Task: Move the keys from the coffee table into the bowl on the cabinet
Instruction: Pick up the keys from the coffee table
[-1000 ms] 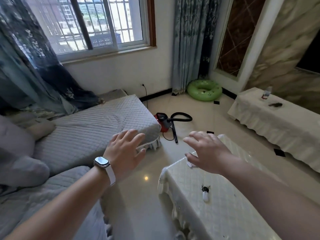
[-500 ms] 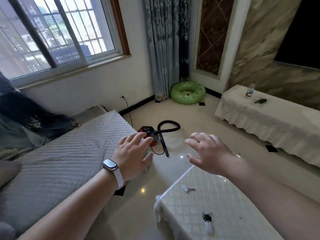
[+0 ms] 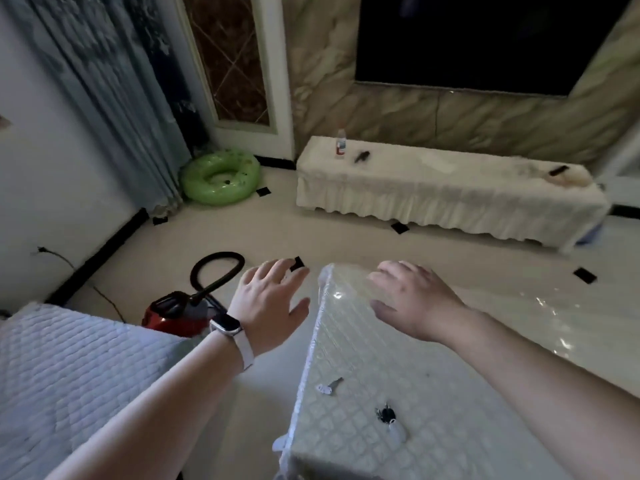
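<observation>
Head view: approach step, nothing picked up yet. Left hand (image 3: 268,299) and right hand (image 3: 414,301) spread wide, empty, above the worktop (image 3: 450,393). Silver key (image 3: 329,387) and black key bunch (image 3: 389,421) lying apart near its left edge. Next: reach down, pinch both. No bowl discernible.

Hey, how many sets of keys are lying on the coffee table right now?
2. A single silver key lies near the table's left edge. A dark key bunch with a white fob lies nearer the camera, to its right. The arms may hide others.
</observation>
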Available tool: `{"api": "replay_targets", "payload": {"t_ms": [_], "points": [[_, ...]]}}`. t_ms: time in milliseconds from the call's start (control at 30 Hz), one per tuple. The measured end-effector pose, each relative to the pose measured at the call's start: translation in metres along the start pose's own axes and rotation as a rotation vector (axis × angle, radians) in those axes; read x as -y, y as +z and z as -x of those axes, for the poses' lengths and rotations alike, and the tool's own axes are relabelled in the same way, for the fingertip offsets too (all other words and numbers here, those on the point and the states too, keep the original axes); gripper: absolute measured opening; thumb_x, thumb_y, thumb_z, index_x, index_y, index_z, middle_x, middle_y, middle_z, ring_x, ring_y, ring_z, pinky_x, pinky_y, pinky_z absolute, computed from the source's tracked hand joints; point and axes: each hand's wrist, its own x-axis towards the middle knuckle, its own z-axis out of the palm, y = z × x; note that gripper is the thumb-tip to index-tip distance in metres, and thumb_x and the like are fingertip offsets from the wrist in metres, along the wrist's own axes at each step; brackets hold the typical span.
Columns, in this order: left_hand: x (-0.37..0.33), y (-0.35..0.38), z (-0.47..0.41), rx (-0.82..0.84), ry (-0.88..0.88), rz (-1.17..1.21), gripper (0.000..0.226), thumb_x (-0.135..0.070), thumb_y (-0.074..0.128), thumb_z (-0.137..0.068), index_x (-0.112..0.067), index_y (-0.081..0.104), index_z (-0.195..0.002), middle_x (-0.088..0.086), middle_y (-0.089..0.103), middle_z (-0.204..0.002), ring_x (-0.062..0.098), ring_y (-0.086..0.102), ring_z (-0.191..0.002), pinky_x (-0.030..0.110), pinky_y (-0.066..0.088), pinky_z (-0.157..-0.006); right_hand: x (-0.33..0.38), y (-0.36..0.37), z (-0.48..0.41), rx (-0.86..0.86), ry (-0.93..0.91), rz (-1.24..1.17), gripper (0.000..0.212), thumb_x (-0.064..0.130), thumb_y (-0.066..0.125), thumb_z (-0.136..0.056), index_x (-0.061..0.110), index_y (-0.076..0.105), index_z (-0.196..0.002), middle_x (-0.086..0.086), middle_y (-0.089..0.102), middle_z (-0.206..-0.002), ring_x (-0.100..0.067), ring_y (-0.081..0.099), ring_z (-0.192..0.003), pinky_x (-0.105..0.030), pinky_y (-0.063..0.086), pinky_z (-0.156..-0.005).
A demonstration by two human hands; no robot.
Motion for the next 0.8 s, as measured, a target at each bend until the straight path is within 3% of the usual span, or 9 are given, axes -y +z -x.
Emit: {"api": "replay_targets", "payload": {"t_ms": [200,367,600,800], "points": [[0.041,0.043,-0.045,0.086,0.173,0.096,0.050,-0.044,0.054,-0.084,-0.024,0.050,-0.130,0.004,0.054,-0.135,0.029,0.045,-0.126,0.046,0.036,-0.102,0.019,0.028,-0.012,0.039,0.191,-0.031,0.046,0.047,0.042,-0.089,0.023,0.047,-0.128,-0.002,0.050,-0.124,-0.025,0.045,-0.117,-0.039,0.037,-0.098],[0.039,0.092,-0.054,0.205,0.233,0.187,0.051,-0.046,0.050,-0.087,-0.025,0.047,-0.132,0.004,0.051,-0.139,0.028,0.043,-0.128,0.045,0.034,-0.105,0.018,0.066,-0.006,0.068,0.315,-0.138,0.048,0.045,0.044,-0.090,0.022,0.045,-0.132,0.002,0.047,-0.133,-0.022,0.044,-0.121,-0.037,0.035,-0.099],[0.018,0.167,-0.048,0.449,0.181,0.228,0.051,-0.046,0.048,-0.089,-0.028,0.043,-0.136,-0.003,0.048,-0.140,0.021,0.040,-0.128,0.040,0.032,-0.103,-0.006,0.138,0.023,0.203,0.435,-0.256,0.048,0.045,0.041,-0.091,0.022,0.044,-0.133,0.002,0.046,-0.134,-0.021,0.043,-0.122,-0.038,0.036,-0.099],[0.012,0.280,-0.033,0.690,0.121,0.186,0.049,-0.046,0.047,-0.088,-0.030,0.045,-0.134,-0.003,0.049,-0.139,0.022,0.041,-0.127,0.039,0.034,-0.100,-0.046,0.240,0.032,0.354,0.499,-0.345,0.049,0.045,0.041,-0.091,0.021,0.044,-0.134,-0.002,0.044,-0.141,-0.023,0.044,-0.124,-0.042,0.039,-0.099]]}}
